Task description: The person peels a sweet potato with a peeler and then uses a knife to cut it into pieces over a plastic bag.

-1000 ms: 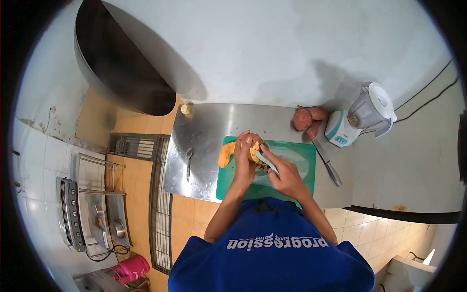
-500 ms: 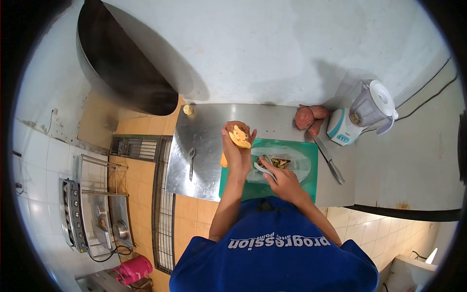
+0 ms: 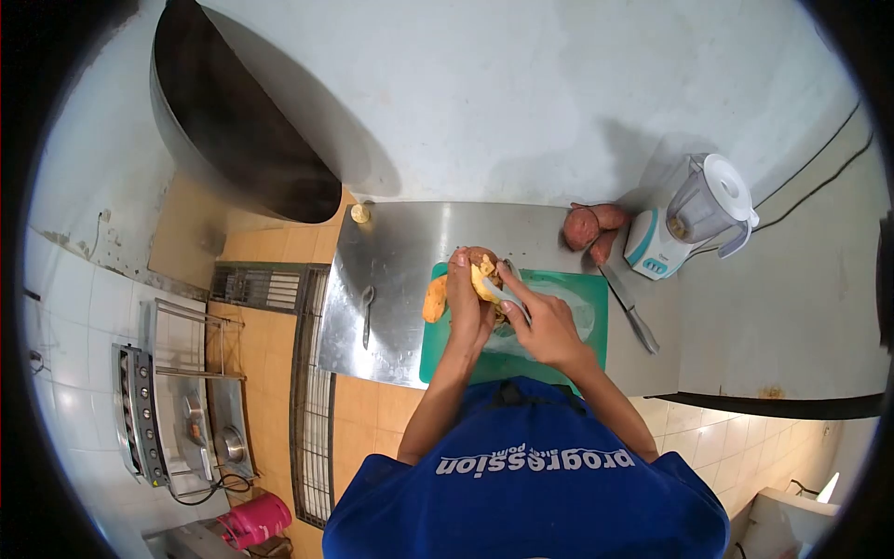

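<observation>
My left hand (image 3: 466,312) is wrapped round a partly peeled sweet potato (image 3: 482,279), orange-yellow where the skin is off and brown elsewhere. In my right hand (image 3: 548,328) is a light-coloured peeler (image 3: 497,291), pressed against the sweet potato's near right side; its blade is hidden. Both hands are over a green cutting board (image 3: 596,323). On the board lies a clear plastic bag (image 3: 582,315), with peelings on it mostly covered by my hands. A peeled orange piece (image 3: 435,299) rests at the board's left edge.
Unpeeled sweet potatoes (image 3: 582,227) sit at the back right, beside a white and teal blender (image 3: 655,246). A knife (image 3: 633,312) lies right of the board, a spoon (image 3: 367,317) to its left. A small pale round item (image 3: 360,213) stands at the steel table's (image 3: 400,247) back-left corner.
My right hand has lifted the peeler from the bag of peelings up to the sweet potato. My left hand has come slightly right and nearer, uncovering more of the orange piece.
</observation>
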Demonstrator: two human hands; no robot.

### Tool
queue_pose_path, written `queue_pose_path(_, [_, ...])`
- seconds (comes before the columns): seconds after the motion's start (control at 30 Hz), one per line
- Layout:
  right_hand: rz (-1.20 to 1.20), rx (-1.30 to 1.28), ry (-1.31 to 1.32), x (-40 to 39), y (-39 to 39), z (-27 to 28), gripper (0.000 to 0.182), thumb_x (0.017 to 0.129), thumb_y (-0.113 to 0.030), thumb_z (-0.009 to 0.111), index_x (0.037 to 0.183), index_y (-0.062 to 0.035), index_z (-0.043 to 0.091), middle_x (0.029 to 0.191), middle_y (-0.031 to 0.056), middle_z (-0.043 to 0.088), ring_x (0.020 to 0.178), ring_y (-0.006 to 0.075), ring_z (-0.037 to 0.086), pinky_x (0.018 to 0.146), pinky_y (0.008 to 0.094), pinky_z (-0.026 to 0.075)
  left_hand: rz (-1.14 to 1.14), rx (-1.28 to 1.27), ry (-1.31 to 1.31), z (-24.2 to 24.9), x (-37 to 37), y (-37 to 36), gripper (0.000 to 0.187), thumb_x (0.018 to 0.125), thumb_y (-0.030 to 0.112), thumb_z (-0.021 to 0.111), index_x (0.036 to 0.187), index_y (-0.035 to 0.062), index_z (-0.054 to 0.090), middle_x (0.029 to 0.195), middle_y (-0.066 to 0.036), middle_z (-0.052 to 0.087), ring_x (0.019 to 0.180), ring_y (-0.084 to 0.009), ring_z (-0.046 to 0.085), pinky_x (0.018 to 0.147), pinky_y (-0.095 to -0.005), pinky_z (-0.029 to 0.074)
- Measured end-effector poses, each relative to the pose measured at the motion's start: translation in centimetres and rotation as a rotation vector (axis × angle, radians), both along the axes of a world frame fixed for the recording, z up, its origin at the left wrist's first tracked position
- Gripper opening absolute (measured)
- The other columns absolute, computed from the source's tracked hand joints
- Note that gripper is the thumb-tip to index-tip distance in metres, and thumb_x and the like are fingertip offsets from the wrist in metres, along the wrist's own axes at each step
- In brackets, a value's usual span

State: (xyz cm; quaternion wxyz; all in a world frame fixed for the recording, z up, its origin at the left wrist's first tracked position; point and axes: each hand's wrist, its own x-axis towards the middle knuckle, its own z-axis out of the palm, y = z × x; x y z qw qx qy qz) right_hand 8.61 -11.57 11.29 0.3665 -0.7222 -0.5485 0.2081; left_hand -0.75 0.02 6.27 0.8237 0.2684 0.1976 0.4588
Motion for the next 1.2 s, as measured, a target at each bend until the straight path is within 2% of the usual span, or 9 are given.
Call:
queue_pose_path(0.2, [0.027, 0.038, -0.073, -0.9, -2.9, -5.3, 0.055, 0.100, -0.028, 0.059, 0.154, -0.0224, 0.048, 0.106, 0.0286, 0.071, 0.094, 0.0464, 0.069, 0.085, 0.0515, 0.055, 0.016, 0.018, -0.163, -1.4, -0.9, 2.5, 0.033, 0.111, 0.039, 0.046, 0.117, 0.0071, 0.050, 0.104, -0.008, 0.060, 0.100, -0.0218, 0.062, 0.091, -0.0363, 0.052])
queue_pose_path(0.3, [0.037, -0.178, -0.046, -1.0, -3.7, -5.9, 0.054, 0.100, -0.028, 0.059, 0.153, -0.0219, 0.049, 0.110, 0.0263, 0.072, 0.097, 0.0460, 0.069, 0.089, 0.0505, 0.055, 0.109, -0.043, -0.044, 0.0, -1.3, 3.2, 0.026, 0.108, 0.032, 0.055, 0.119, 0.0091, 0.051, 0.106, -0.008, 0.061, 0.100, -0.0209, 0.062, 0.092, -0.0367, 0.053])
queue_pose_path(0.37, [-0.057, -0.007, 0.011, -1.0, -3.5, -4.6, 0.055, 0.099, -0.022, 0.061, 0.153, -0.0216, 0.051, 0.075, 0.0212, 0.065, 0.066, 0.0402, 0.062, 0.068, 0.0459, 0.051, 0.129, 0.006, -0.036, -0.7, -1.3, 3.0, 0.025, 0.106, 0.027, 0.060, 0.121, 0.0097, 0.051, 0.106, -0.007, 0.061, 0.100, -0.0200, 0.062, 0.091, -0.0360, 0.053])
queue_pose_path(0.5, [-0.066, 0.032, 0.068, 0.0, -1.0, -0.5, 0.056, 0.099, -0.022, 0.061, 0.154, -0.0224, 0.050, 0.069, 0.0199, 0.062, 0.061, 0.0372, 0.060, 0.066, 0.0430, 0.050, 0.014, -0.040, 0.110, -1.7, -0.7, 1.1, 0.039, 0.100, 0.018, 0.070, 0.131, 0.0075, 0.050, 0.109, -0.007, 0.062, 0.101, -0.0168, 0.062, 0.088, -0.0326, 0.053])
queue_pose_path(0.57, [-0.049, -0.002, 0.049, 0.0, -0.3, 0.7, 0.054, 0.100, -0.028, 0.059, 0.153, -0.0227, 0.049, 0.092, 0.0218, 0.072, 0.080, 0.0451, 0.068, 0.074, 0.0534, 0.052, -0.012, -0.091, 0.137, -1.7, -0.2, 0.5, 0.045, 0.100, 0.021, 0.070, 0.136, 0.0047, 0.048, 0.110, -0.007, 0.062, 0.101, -0.0157, 0.061, 0.089, -0.0317, 0.053])
queue_pose_path(0.9, [0.033, -0.031, -0.126, -0.7, -2.7, -7.0, 0.055, 0.100, -0.031, 0.060, 0.154, -0.0275, 0.049, 0.094, 0.0220, 0.072, 0.084, 0.0440, 0.069, 0.079, 0.0520, 0.054, 0.013, -0.059, 0.054, -3.2, -1.0, 2.4, 0.043, 0.107, 0.038, 0.058, 0.136, 0.0079, 0.049, 0.114, -0.007, 0.060, 0.102, -0.0182, 0.062, 0.085, -0.0360, 0.056])
queue_pose_path(0.97, [0.041, -0.065, -0.126, -0.9, -3.7, -8.1, 0.055, 0.100, -0.031, 0.059, 0.153, -0.0279, 0.049, 0.092, 0.0212, 0.072, 0.085, 0.0442, 0.069, 0.080, 0.0524, 0.054, 0.094, -0.025, 0.113, -1.7, -1.0, 2.3, 0.044, 0.106, 0.050, 0.054, 0.124, 0.0104, 0.054, 0.110, -0.004, 0.060, 0.100, -0.0168, 0.060, 0.088, -0.0350, 0.053])
queue_pose_path(1.07, [-0.028, 0.020, -0.039, 0.1, -3.2, -6.6, 0.054, 0.100, -0.027, 0.059, 0.153, -0.0229, 0.050, 0.107, 0.0259, 0.071, 0.078, 0.0428, 0.067, 0.077, 0.0480, 0.053, 0.086, -0.006, 0.066, -3.2, -0.8, 2.5, 0.040, 0.106, 0.046, 0.055, 0.122, 0.0099, 0.054, 0.110, -0.004, 0.060, 0.101, -0.0171, 0.060, 0.090, -0.0347, 0.052])
queue_pose_path(1.2, [-0.073, -0.169, 0.026, 1.2, -1.0, -0.6, 0.054, 0.100, -0.027, 0.059, 0.154, -0.0240, 0.049, 0.104, 0.0249, 0.072, 0.077, 0.0426, 0.066, 0.076, 0.0483, 0.053, -0.122, 0.077, 0.017, -3.1, -1.0, 1.8, 0.032, 0.106, 0.037, 0.059, 0.121, 0.0092, 0.055, 0.109, -0.004, 0.061, 0.103, -0.0178, 0.061, 0.091, -0.0352, 0.052])
